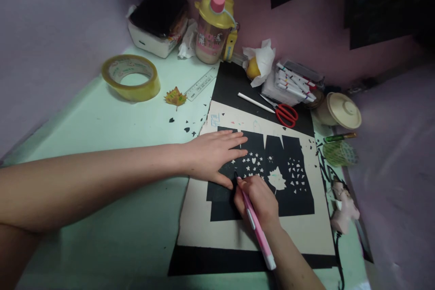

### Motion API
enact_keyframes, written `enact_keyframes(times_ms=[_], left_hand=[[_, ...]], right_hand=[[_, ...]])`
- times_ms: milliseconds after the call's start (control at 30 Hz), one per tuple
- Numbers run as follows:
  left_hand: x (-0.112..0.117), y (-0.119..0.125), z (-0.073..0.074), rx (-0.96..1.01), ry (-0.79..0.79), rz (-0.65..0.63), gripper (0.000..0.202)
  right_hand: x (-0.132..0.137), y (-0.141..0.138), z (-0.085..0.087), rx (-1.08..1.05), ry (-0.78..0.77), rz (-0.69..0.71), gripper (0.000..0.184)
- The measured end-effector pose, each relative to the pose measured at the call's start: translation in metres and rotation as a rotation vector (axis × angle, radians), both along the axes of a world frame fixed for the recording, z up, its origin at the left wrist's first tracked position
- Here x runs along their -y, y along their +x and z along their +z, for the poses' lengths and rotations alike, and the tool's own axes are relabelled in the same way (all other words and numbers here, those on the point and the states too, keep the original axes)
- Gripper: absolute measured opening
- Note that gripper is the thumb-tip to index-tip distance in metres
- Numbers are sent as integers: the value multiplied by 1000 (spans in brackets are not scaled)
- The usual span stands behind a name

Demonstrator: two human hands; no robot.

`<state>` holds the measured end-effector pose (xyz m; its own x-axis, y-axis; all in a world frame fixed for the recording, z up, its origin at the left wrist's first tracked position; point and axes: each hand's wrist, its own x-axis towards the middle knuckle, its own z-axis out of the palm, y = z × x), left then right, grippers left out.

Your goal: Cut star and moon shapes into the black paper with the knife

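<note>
The right hand (258,199) has its fingers pinched around a pink pen-shaped tool (257,231), its dark tip just beside the left hand's thumb; contact with the black paper (224,210) is hard to make out. The left hand (213,154) lies palm down, fingers spread, across that paper's left part. Beneath is a pale board (200,233) on the counter (136,235).

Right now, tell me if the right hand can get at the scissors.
Probably yes: the scissors lie beyond the black cut paper, red handles uncovered. The right hand holds a pink pen-shaped tool, though, and would likely have to set that down first.
</note>
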<state>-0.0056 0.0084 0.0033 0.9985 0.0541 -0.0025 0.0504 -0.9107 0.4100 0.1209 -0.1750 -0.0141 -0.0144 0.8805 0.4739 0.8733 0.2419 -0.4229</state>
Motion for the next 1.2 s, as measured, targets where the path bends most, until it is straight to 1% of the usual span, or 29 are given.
enact_keyframes(times_ms=[100,167,267,333,667,933,1200], left_hand=[[0,0,1,-22,22,-4,93],[0,0,2,-25,30,-6,93],[0,-1,1,-17,36,-9,93],[0,0,1,-14,35,-8,93],[0,-2,-2,17,8,-4,93],[0,-1,-1,-2,32,-5,93],[0,-1,-2,7,6,1,92]], right_hand=[[1,0,0,-48,17,-8,19],[2,0,4,-144,14,-67,17],[5,-2,11,-282,-60,-183,14],[6,-3,14,-301,-97,-209,12],[5,-3,14,-348,-119,-253,7],[5,-4,16,-381,-141,-296,5],[6,-1,12,-385,-171,-273,8]])
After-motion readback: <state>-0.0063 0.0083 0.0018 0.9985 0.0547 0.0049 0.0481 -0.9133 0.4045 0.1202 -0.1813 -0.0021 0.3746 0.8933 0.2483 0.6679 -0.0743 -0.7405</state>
